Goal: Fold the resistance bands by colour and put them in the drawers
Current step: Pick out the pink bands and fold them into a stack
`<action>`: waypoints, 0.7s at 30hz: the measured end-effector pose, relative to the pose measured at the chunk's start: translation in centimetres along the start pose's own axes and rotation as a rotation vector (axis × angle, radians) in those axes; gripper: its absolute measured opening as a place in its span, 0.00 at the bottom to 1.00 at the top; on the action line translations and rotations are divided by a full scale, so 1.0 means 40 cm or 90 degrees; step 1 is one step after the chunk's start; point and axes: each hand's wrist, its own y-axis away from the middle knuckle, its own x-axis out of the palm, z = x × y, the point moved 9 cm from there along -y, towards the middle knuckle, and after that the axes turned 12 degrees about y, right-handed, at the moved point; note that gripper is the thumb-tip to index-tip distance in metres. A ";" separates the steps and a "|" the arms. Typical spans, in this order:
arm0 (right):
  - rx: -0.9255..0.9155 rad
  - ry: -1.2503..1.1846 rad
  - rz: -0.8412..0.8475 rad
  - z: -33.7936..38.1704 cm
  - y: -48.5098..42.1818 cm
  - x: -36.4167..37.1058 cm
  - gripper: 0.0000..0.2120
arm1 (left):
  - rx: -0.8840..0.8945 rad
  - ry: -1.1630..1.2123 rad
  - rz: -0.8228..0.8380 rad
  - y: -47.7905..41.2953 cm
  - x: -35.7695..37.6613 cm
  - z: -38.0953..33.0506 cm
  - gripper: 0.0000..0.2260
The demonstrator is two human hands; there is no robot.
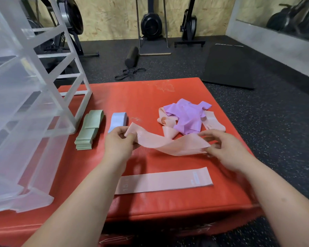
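A pink resistance band (169, 143) hangs twisted between my two hands above the red mat (150, 97). My left hand (119, 141) pinches its left end; my right hand (225, 148) pinches its right end. Another pink band (164, 180) lies flat on the mat below them. A folded green stack (88, 130) and a folded blue band (118, 121) lie beside the clear plastic drawer unit (25, 104) at left. A loose heap of purple bands (187, 115) and pink bands (168, 122) sits behind my right hand.
The mat's front edge drops off close to me. Around it is black speckled gym floor with a dark floor mat (230, 65), a foam roller (131, 56), black bands (128, 73) and exercise machines along the far wall.
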 end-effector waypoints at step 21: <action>-0.092 0.169 0.129 0.061 0.023 0.061 0.19 | -0.031 -0.014 0.009 0.019 -0.004 0.026 0.06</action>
